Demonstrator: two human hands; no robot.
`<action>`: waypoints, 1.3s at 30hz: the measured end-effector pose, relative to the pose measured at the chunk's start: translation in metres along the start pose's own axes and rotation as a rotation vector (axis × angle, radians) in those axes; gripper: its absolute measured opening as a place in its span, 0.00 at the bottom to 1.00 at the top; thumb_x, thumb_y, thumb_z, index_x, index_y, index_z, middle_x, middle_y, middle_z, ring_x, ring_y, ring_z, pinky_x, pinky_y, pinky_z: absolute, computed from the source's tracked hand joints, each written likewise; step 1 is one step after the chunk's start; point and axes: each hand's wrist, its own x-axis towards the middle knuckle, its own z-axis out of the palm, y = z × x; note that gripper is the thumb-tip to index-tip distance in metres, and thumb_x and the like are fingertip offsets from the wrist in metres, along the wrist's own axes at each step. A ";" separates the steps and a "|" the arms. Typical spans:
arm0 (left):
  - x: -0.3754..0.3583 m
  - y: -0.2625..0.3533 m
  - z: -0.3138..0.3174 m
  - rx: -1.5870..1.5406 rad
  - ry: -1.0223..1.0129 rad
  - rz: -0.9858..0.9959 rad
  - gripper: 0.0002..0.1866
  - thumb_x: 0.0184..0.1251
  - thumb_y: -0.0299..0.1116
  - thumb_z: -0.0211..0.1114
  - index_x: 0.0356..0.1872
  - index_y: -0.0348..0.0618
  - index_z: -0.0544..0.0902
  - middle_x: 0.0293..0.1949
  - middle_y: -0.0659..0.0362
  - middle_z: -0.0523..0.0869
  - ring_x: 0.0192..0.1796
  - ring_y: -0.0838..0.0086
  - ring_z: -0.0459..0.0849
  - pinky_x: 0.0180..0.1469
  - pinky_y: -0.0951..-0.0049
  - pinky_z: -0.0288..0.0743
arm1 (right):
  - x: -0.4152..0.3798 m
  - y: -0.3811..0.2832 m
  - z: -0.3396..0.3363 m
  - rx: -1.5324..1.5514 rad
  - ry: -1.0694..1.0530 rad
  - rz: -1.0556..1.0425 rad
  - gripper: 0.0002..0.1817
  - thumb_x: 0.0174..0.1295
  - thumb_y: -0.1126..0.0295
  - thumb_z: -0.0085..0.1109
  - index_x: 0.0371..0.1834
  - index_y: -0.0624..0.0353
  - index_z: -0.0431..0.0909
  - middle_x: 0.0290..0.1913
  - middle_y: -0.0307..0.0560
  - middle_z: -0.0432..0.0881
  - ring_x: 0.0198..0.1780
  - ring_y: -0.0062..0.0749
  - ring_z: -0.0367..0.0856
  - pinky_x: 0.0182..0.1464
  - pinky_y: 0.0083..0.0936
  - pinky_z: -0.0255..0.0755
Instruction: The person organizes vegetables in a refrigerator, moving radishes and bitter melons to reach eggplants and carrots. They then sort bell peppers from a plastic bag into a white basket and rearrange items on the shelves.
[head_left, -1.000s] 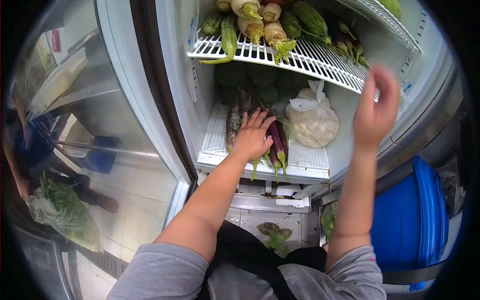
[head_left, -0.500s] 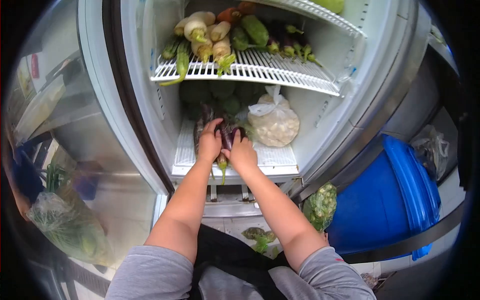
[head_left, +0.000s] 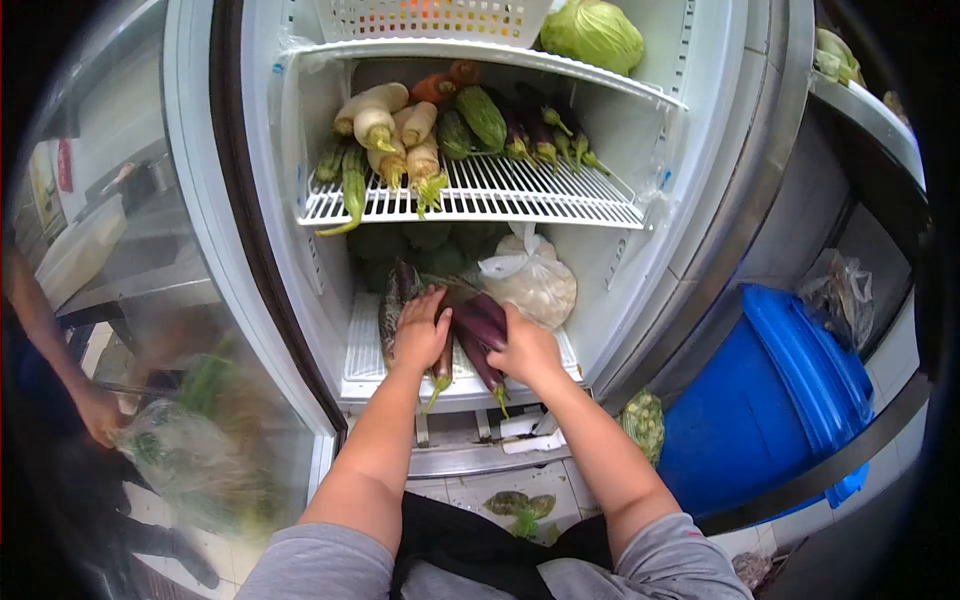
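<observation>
Several dark purple eggplants lie on the fridge's bottom shelf (head_left: 362, 352), their green stems pointing toward me. My right hand (head_left: 527, 350) is closed round the side of one eggplant (head_left: 480, 322). Below it lies another eggplant (head_left: 483, 362), its stem over the shelf's front edge. My left hand (head_left: 420, 332) rests with fingers stretched out and thumb apart on an eggplant (head_left: 441, 372), which it partly covers. Just left of that hand is a long, dark, mottled item (head_left: 398, 292), perhaps in plastic wrap. A knotted clear bag of pale pieces (head_left: 535, 285) stands behind my right hand.
The wire shelf (head_left: 480, 205) above carries white radishes (head_left: 375, 125), carrots, green gourds and eggplants. Higher up are a white basket (head_left: 430, 22) and a cabbage (head_left: 592, 35). A glass door (head_left: 240, 330) stands at left, another person's arm (head_left: 50, 330) beyond it. A blue bin (head_left: 740, 400) is at right.
My right hand has moved right and now grips an eggplant, shifting it away from the others. My left hand remains on the pile. The camera view has tilted up, showing the upper shelf.
</observation>
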 end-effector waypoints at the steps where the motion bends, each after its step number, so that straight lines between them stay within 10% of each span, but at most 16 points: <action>1: 0.000 -0.004 0.003 0.024 -0.014 0.033 0.26 0.76 0.49 0.51 0.70 0.53 0.70 0.70 0.52 0.73 0.72 0.57 0.69 0.76 0.57 0.55 | -0.009 0.000 -0.014 -0.008 -0.003 -0.024 0.42 0.42 0.63 0.73 0.65 0.58 0.65 0.41 0.62 0.85 0.43 0.59 0.84 0.46 0.47 0.78; 6: -0.001 0.003 -0.004 0.141 -0.189 -0.015 0.39 0.68 0.64 0.53 0.76 0.59 0.62 0.77 0.48 0.61 0.79 0.58 0.57 0.80 0.59 0.43 | -0.080 0.025 -0.099 0.107 -0.173 0.053 0.45 0.44 0.63 0.71 0.69 0.58 0.62 0.43 0.65 0.84 0.45 0.58 0.85 0.50 0.42 0.77; 10: 0.000 0.013 -0.011 0.227 -0.238 -0.008 0.44 0.63 0.65 0.59 0.76 0.56 0.61 0.77 0.49 0.60 0.79 0.59 0.56 0.80 0.59 0.42 | -0.131 0.048 -0.168 0.669 -0.160 0.033 0.46 0.41 0.76 0.73 0.70 0.58 0.62 0.50 0.47 0.82 0.54 0.29 0.80 0.59 0.26 0.71; 13: -0.001 0.012 -0.011 0.213 -0.232 -0.001 0.43 0.63 0.64 0.60 0.77 0.57 0.61 0.77 0.49 0.60 0.79 0.59 0.56 0.80 0.58 0.42 | -0.132 0.020 -0.220 0.722 0.059 -0.069 0.50 0.39 0.74 0.74 0.71 0.61 0.60 0.60 0.45 0.75 0.61 0.29 0.75 0.62 0.26 0.68; 24: -0.003 0.008 -0.009 0.183 -0.211 -0.005 0.42 0.62 0.63 0.60 0.75 0.57 0.64 0.76 0.49 0.62 0.79 0.60 0.56 0.80 0.59 0.41 | 0.234 -0.037 -0.224 0.033 0.283 0.076 0.34 0.45 0.49 0.76 0.46 0.70 0.84 0.43 0.60 0.87 0.45 0.44 0.87 0.52 0.36 0.77; 29: -0.004 0.000 -0.007 0.131 -0.164 0.036 0.42 0.60 0.61 0.64 0.74 0.54 0.67 0.76 0.50 0.63 0.78 0.61 0.58 0.79 0.59 0.44 | 0.396 0.000 -0.153 -0.319 0.426 0.018 0.27 0.60 0.46 0.66 0.47 0.61 0.86 0.55 0.62 0.83 0.63 0.54 0.77 0.62 0.39 0.75; 35: -0.005 -0.003 -0.004 0.110 -0.127 0.072 0.38 0.60 0.53 0.65 0.72 0.52 0.69 0.73 0.49 0.67 0.77 0.59 0.60 0.79 0.57 0.46 | 0.228 -0.054 -0.203 -0.409 0.590 -0.192 0.28 0.67 0.57 0.60 0.63 0.64 0.72 0.58 0.61 0.80 0.55 0.53 0.82 0.57 0.42 0.78; 39: -0.004 -0.005 -0.003 0.095 -0.102 0.078 0.34 0.62 0.44 0.64 0.71 0.53 0.69 0.73 0.50 0.68 0.76 0.60 0.62 0.79 0.59 0.46 | 0.076 -0.072 -0.137 0.253 0.929 -0.668 0.03 0.62 0.73 0.63 0.35 0.60 0.81 0.29 0.47 0.81 0.28 0.29 0.78 0.32 0.29 0.71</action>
